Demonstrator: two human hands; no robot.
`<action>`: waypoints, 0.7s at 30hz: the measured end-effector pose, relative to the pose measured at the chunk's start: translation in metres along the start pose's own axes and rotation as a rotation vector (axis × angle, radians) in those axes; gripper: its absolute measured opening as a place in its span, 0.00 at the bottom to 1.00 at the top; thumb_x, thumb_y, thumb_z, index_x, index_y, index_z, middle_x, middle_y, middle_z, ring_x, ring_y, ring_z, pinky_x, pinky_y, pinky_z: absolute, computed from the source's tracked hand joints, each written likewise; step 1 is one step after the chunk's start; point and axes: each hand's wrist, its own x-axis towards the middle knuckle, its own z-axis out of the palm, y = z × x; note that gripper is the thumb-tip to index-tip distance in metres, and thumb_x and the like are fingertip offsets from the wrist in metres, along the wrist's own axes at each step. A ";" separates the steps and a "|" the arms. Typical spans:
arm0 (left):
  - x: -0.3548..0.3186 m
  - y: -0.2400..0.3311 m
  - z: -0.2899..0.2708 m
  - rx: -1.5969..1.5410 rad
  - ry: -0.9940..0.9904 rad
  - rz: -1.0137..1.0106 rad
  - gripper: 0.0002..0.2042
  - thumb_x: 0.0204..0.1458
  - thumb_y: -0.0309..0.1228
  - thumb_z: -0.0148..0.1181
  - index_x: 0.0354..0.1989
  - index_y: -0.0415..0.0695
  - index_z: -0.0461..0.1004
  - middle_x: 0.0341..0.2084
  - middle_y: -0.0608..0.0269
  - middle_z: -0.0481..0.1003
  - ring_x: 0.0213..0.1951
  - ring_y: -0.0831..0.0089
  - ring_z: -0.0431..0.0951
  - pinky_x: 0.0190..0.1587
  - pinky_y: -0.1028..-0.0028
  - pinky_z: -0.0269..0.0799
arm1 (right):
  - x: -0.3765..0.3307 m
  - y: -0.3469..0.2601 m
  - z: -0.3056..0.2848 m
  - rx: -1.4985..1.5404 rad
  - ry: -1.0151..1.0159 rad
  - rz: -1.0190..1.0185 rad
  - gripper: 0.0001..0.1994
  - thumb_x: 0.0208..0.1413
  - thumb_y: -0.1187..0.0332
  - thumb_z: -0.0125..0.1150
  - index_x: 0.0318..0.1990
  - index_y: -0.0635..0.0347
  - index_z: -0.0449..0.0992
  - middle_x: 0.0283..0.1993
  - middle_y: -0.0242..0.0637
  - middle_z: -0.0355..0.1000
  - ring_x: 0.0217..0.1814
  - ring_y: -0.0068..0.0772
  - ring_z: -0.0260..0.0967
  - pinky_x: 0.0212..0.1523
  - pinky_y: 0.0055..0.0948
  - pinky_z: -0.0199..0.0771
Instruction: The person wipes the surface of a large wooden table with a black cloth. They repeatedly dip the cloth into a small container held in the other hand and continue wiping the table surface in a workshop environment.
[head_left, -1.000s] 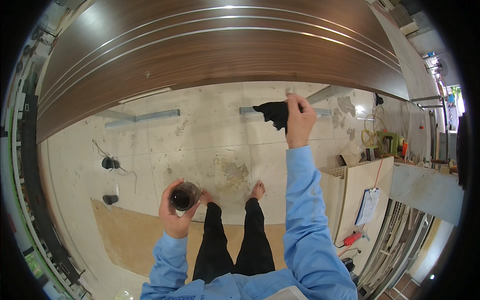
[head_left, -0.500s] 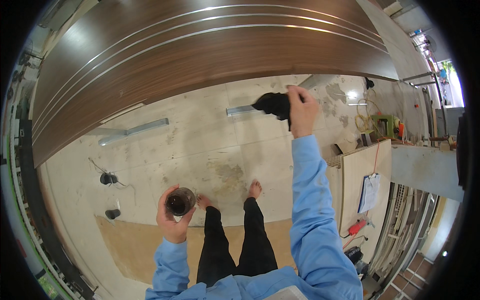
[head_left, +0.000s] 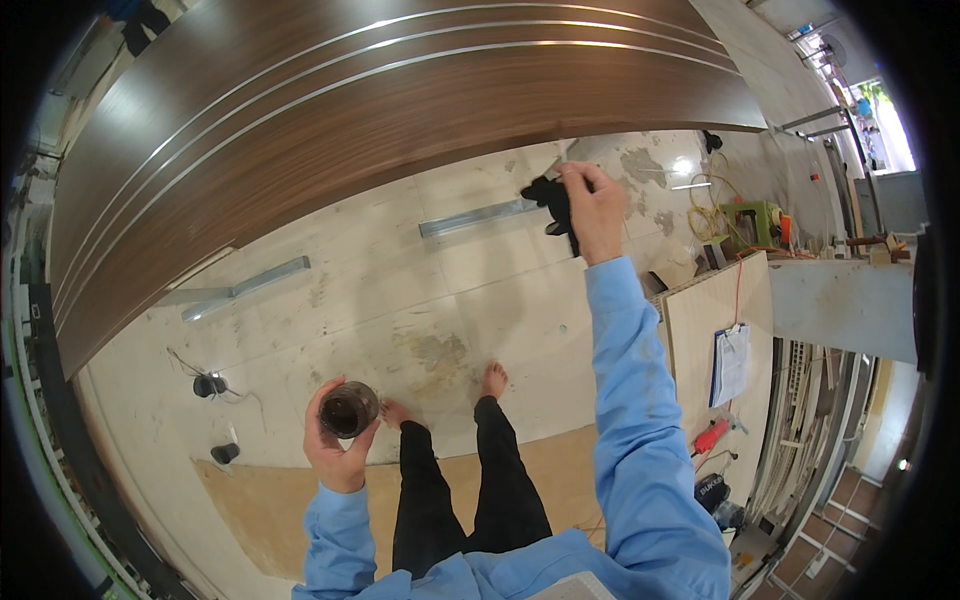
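My left hand [head_left: 338, 460] is wrapped round a small clear jar [head_left: 349, 410] with something dark inside, held low over the floor near my feet. Out in front, my right hand [head_left: 600, 222] pinches a crumpled black cloth [head_left: 556, 208] that hangs from the fingers. That hand is near the closer edge of a large brown wood-grain panel [head_left: 420, 115] with three thin silvery strips along it. The cloth appears apart from the panel.
Metal bars [head_left: 475, 218] stick out below the panel. At the right a pale board [head_left: 690, 350] carries a clipboard [head_left: 731, 365] and a red power tool [head_left: 712, 437]. Two dark cups [head_left: 209, 385] stand on the stained floor at left; a green machine [head_left: 752, 225] is far right.
My view has shifted slightly to the right. The black cloth has swung and bunched up below my right fingers. A person's legs now show at the far upper left.
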 end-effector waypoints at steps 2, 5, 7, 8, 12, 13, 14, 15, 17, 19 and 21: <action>0.002 0.003 0.007 0.004 -0.004 0.004 0.33 0.42 0.19 0.73 0.61 0.37 0.69 0.59 0.52 0.73 0.57 0.65 0.76 0.62 0.66 0.70 | 0.000 0.004 -0.003 0.004 0.046 0.036 0.11 0.62 0.67 0.62 0.40 0.66 0.84 0.34 0.35 0.80 0.39 0.23 0.75 0.44 0.24 0.73; 0.004 0.008 0.014 0.011 -0.006 0.003 0.33 0.42 0.20 0.74 0.61 0.37 0.69 0.58 0.52 0.73 0.57 0.64 0.76 0.62 0.66 0.70 | 0.018 0.017 -0.024 -0.122 0.177 -0.074 0.11 0.60 0.66 0.60 0.39 0.65 0.85 0.36 0.40 0.83 0.39 0.30 0.79 0.45 0.29 0.75; 0.005 0.010 0.019 0.018 -0.007 0.004 0.33 0.42 0.21 0.74 0.61 0.37 0.69 0.59 0.51 0.73 0.57 0.64 0.76 0.62 0.66 0.70 | 0.036 0.026 -0.046 -0.105 0.258 0.019 0.12 0.60 0.66 0.60 0.39 0.65 0.85 0.36 0.41 0.83 0.39 0.30 0.79 0.46 0.29 0.75; 0.005 0.011 0.021 0.020 -0.006 0.002 0.33 0.42 0.21 0.74 0.61 0.37 0.69 0.59 0.51 0.73 0.57 0.64 0.76 0.62 0.66 0.70 | 0.042 0.029 -0.056 -0.104 0.305 0.086 0.12 0.60 0.66 0.60 0.40 0.64 0.85 0.37 0.41 0.83 0.40 0.30 0.79 0.46 0.29 0.75; 0.007 0.014 0.033 0.026 -0.011 0.006 0.33 0.42 0.21 0.74 0.61 0.37 0.69 0.59 0.51 0.73 0.58 0.64 0.75 0.63 0.65 0.70 | 0.045 0.030 -0.070 -0.045 0.269 0.033 0.12 0.60 0.65 0.62 0.40 0.64 0.85 0.35 0.42 0.83 0.39 0.30 0.79 0.45 0.28 0.75; 0.007 0.015 0.036 0.024 -0.017 0.009 0.33 0.42 0.21 0.74 0.61 0.37 0.69 0.59 0.51 0.73 0.58 0.64 0.75 0.63 0.65 0.69 | 0.041 0.029 -0.069 -0.081 0.225 -0.008 0.12 0.59 0.65 0.62 0.40 0.64 0.85 0.34 0.42 0.83 0.38 0.29 0.79 0.44 0.28 0.75; 0.007 0.017 0.040 0.030 -0.026 0.004 0.33 0.42 0.21 0.74 0.61 0.37 0.69 0.59 0.51 0.73 0.58 0.64 0.75 0.63 0.65 0.69 | 0.037 0.029 -0.066 -0.128 0.185 -0.043 0.12 0.59 0.65 0.62 0.40 0.64 0.85 0.33 0.42 0.82 0.38 0.29 0.79 0.43 0.28 0.75; 0.008 0.018 0.043 0.030 -0.033 0.006 0.34 0.42 0.21 0.74 0.61 0.37 0.69 0.59 0.51 0.73 0.58 0.64 0.75 0.63 0.65 0.69 | 0.034 0.030 -0.065 -0.101 0.104 -0.059 0.11 0.59 0.65 0.62 0.39 0.64 0.85 0.31 0.42 0.82 0.36 0.30 0.79 0.42 0.28 0.75; 0.010 0.020 0.050 0.030 -0.042 0.014 0.34 0.42 0.20 0.74 0.61 0.37 0.69 0.59 0.51 0.73 0.58 0.64 0.75 0.63 0.65 0.69 | 0.036 0.036 -0.067 -0.112 0.127 -0.026 0.12 0.59 0.64 0.63 0.38 0.65 0.84 0.32 0.43 0.82 0.36 0.33 0.79 0.43 0.30 0.75; 0.010 0.023 0.056 0.023 -0.037 0.031 0.34 0.42 0.20 0.74 0.62 0.37 0.68 0.59 0.50 0.72 0.58 0.64 0.75 0.63 0.65 0.69 | 0.048 0.046 -0.079 -0.173 0.212 -0.041 0.12 0.58 0.63 0.63 0.38 0.65 0.85 0.33 0.44 0.82 0.37 0.35 0.80 0.44 0.31 0.76; 0.011 0.025 0.061 0.021 -0.042 0.026 0.34 0.42 0.20 0.74 0.62 0.37 0.68 0.60 0.50 0.72 0.58 0.64 0.75 0.63 0.65 0.69 | 0.070 0.057 -0.098 -0.249 0.336 -0.035 0.13 0.58 0.63 0.63 0.38 0.65 0.85 0.34 0.45 0.83 0.38 0.36 0.81 0.44 0.31 0.76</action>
